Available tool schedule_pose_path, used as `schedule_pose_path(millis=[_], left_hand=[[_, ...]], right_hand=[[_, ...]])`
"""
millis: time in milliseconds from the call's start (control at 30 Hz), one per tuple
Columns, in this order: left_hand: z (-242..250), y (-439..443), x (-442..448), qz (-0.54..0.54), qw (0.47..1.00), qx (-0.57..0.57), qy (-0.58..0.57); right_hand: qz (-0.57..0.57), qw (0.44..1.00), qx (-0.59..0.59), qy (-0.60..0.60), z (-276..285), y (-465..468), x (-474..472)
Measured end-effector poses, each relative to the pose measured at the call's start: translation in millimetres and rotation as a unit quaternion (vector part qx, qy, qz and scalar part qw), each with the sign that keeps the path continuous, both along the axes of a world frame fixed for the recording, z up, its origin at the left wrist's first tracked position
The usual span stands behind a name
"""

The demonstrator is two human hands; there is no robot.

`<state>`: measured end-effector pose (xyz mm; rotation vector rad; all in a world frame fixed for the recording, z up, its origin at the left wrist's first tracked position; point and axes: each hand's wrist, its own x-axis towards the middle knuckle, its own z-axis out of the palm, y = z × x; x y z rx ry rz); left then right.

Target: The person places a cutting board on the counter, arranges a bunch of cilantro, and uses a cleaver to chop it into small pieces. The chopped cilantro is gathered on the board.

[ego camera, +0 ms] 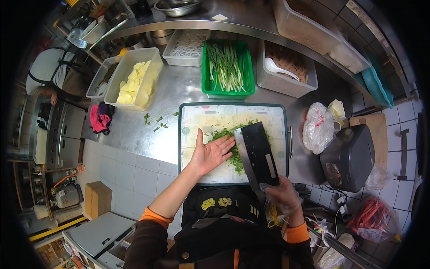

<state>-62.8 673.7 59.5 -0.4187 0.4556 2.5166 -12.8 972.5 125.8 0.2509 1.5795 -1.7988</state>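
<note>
A cleaver (pixel 258 153) with a broad dark blade is gripped by my right hand (pixel 284 195), which has clear plastic film around it. Its blade lies tilted over a heap of chopped green herbs (pixel 237 160) on a white patterned cutting board (pixel 198 116) with a dark rim. My left hand (pixel 211 149) is bare and open, palm up, fingers pointing at the blade. The fingertips are beside the herbs and close to the cleaver's edge; whether they touch it I cannot tell. Bits of green stick to the fingers.
Behind the board stand a green basket (pixel 204 79) of scallions (pixel 228 67), a bin (pixel 147 97) of potato slices (pixel 131 89) and a tub (pixel 285 85) with a white spoon (pixel 278 69). A steel shelf (pixel 208 25) overhangs them. Rightward are a plastic bag (pixel 317 129) and dark appliance (pixel 349 158). Another person (pixel 53 74) works far left.
</note>
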Motion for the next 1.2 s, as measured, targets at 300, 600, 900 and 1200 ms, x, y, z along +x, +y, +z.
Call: schedule_pose_path(millis=[300, 600, 900, 1200], left_hand=[[-2.9, 0.8, 0.7, -0.050, 0.998, 0.038, 0.005], [13.6, -6.7, 6.1, -0.074, 0.992, -0.103, 0.013], [21.4, 59.7, 40.9, -0.123, 0.382, -0.697, 0.594], [5.8, 27.5, 8.2, -0.147, 0.293, -0.740, 0.587]], right_hand=[[0.043, 0.998, -0.027, -0.022, -1.3, -9.1, -4.7], [0.078, 0.979, 0.175, 0.068, 5.5, 8.2, -18.4], [-0.014, 0.996, 0.076, -0.033, -2.3, -1.9, -14.6], [0.001, 0.999, 0.042, -0.029, 12.8, 0.3, -10.1]])
